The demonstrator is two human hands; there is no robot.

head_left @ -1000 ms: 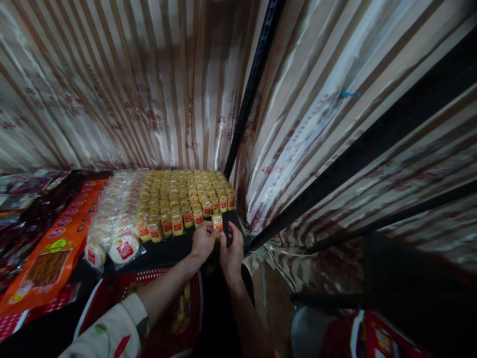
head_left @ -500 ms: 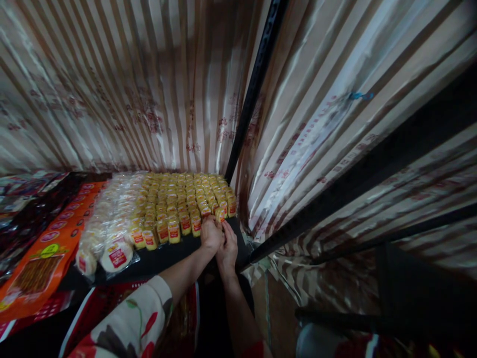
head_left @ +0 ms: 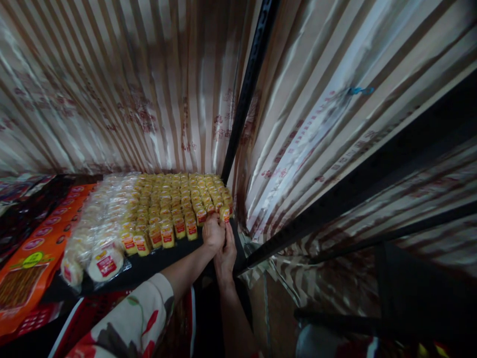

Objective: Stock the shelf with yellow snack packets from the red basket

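Note:
Small yellow packaged cakes [head_left: 167, 199] with red labels stand in several tight rows on a black shelf [head_left: 147, 263]. At the right front end of the rows, my left hand [head_left: 213, 233] is closed, with its fingers curled against one packaged cake [head_left: 224, 214]. My right hand [head_left: 225, 256] is closed beside it, fingertips on the same cake from the right and below. The two hands touch, and they hide the cake's lower part. Left of the yellow rows lie round white cakes [head_left: 106, 262] in clear wrappers.
An orange snack packet [head_left: 37, 253] lies farther left, with dark packets beyond it. A striped plastic curtain [head_left: 164, 89] hangs behind the shelf. A black metal post [head_left: 244, 99] rises at the back corner, and a dark bar [head_left: 316, 214] slants along the right side. Red packages [head_left: 97, 311] sit below the shelf.
The view has shifted slightly, moving the shelf goods left in the picture. The cake at my fingertips now stands a little apart from the row, nearer my right hand.

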